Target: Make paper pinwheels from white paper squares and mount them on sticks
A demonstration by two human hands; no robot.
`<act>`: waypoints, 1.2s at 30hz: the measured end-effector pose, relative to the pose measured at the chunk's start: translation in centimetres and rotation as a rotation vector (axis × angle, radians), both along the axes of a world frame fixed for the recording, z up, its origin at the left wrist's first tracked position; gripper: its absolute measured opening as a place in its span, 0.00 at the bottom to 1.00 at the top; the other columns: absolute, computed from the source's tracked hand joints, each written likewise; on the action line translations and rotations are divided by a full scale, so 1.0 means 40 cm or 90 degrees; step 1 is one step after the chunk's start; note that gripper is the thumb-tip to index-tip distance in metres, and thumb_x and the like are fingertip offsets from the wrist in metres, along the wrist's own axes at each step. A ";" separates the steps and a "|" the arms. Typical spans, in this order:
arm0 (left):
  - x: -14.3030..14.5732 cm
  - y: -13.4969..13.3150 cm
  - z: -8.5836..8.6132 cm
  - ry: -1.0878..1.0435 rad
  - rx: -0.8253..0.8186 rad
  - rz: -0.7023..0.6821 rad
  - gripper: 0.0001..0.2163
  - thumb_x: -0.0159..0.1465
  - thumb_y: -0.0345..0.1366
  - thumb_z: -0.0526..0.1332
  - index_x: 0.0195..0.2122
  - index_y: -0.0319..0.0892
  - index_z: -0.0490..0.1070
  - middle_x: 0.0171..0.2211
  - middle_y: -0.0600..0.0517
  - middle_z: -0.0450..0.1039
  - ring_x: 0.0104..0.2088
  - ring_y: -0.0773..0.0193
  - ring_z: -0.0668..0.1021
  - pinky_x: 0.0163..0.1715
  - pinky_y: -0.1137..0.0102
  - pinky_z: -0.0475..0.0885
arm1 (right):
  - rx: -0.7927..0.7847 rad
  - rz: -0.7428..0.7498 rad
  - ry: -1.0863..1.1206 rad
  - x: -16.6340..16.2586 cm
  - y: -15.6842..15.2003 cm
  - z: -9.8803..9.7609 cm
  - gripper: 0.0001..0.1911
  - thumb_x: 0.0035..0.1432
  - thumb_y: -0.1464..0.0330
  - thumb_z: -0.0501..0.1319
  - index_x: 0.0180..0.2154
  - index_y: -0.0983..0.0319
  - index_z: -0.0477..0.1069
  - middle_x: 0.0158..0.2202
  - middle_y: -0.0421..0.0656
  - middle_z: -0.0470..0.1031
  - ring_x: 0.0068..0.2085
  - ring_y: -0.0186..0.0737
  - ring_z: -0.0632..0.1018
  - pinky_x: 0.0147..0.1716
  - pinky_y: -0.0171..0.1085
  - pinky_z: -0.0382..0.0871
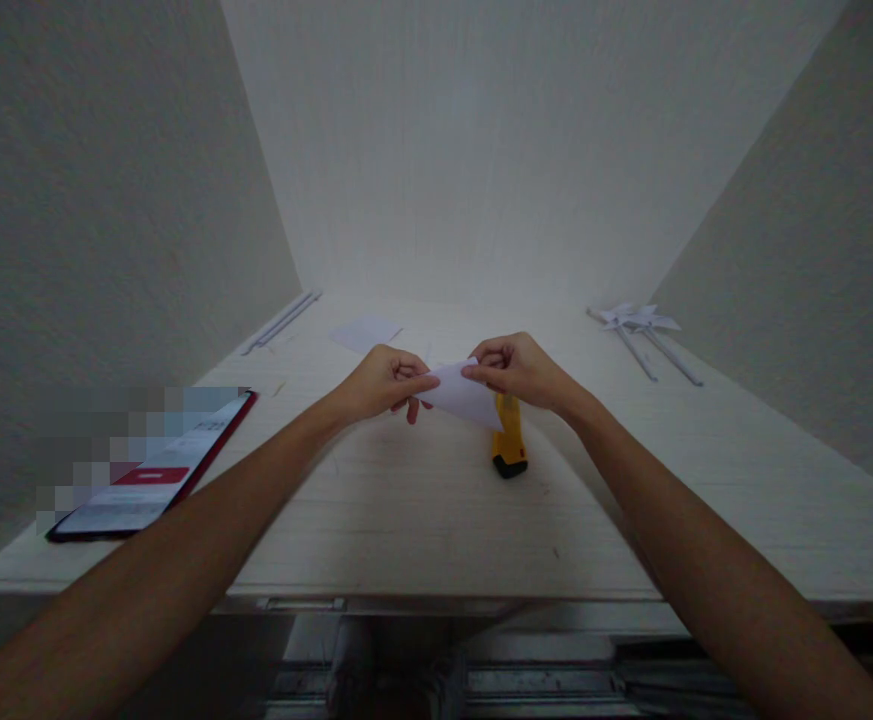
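Between my two hands is a small white sheet of paper (pixel 460 392), held above the table and apparently folded to a pointed shape. My left hand (pixel 393 383) pinches its left corner between thumb and fingers. At its upper right edge, my right hand (pixel 512 370) grips it the same way. Below the right hand lies a yellow tool with a black end (pixel 509 438), partly covered by the paper and hand, so its kind is unclear. Behind the left hand, more white paper (pixel 365 331) lies flat on the table.
Two paper pinwheels on sticks (pixel 644 335) lie at the back right. Several thin rolled sticks (pixel 283 322) rest at the back left. A dark-red-edged board with printed sheets (pixel 173 470) lies on the left. Walls enclose the pale table (pixel 421 540) on three sides.
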State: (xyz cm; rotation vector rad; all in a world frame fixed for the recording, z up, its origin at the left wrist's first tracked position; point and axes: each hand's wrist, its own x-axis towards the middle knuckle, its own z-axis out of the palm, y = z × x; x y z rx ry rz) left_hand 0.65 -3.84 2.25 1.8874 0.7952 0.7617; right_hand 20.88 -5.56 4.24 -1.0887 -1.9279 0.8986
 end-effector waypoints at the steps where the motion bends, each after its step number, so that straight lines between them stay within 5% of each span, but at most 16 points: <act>1: 0.000 0.002 0.001 -0.005 -0.005 -0.004 0.11 0.54 0.37 0.62 0.22 0.33 0.71 0.15 0.50 0.71 0.11 0.75 0.66 0.11 0.80 0.56 | -0.030 0.006 0.008 0.000 -0.002 0.002 0.09 0.45 0.67 0.63 0.20 0.66 0.67 0.12 0.33 0.59 0.15 0.24 0.59 0.14 0.28 0.48; 4: 0.000 0.009 0.004 -0.095 -0.025 0.032 0.11 0.53 0.38 0.64 0.28 0.33 0.71 0.18 0.49 0.72 0.13 0.71 0.71 0.12 0.79 0.59 | -0.061 -0.015 0.071 -0.008 -0.002 0.000 0.12 0.43 0.68 0.64 0.18 0.65 0.63 0.11 0.31 0.57 0.14 0.23 0.58 0.14 0.27 0.47; 9: 0.011 0.011 0.003 -0.313 -0.114 0.086 0.16 0.51 0.42 0.65 0.35 0.34 0.70 0.26 0.47 0.75 0.25 0.65 0.77 0.22 0.76 0.69 | 0.022 -0.182 0.314 -0.054 -0.008 -0.017 0.13 0.44 0.67 0.63 0.19 0.62 0.59 0.10 0.32 0.60 0.13 0.23 0.59 0.13 0.28 0.47; 15: 0.042 -0.025 -0.008 -0.185 -0.151 0.038 0.14 0.52 0.42 0.63 0.25 0.32 0.73 0.22 0.46 0.75 0.22 0.65 0.77 0.23 0.74 0.71 | 0.072 -0.232 0.356 -0.091 -0.031 -0.026 0.14 0.45 0.67 0.63 0.18 0.62 0.58 0.10 0.33 0.61 0.13 0.24 0.60 0.13 0.28 0.50; 36: 0.048 -0.035 -0.016 -0.160 -0.228 -0.019 0.07 0.49 0.32 0.66 0.25 0.33 0.72 0.28 0.46 0.76 0.29 0.65 0.78 0.28 0.75 0.71 | 0.097 -0.326 0.410 -0.077 -0.013 -0.039 0.13 0.43 0.67 0.63 0.19 0.62 0.59 0.09 0.32 0.60 0.12 0.24 0.59 0.12 0.28 0.49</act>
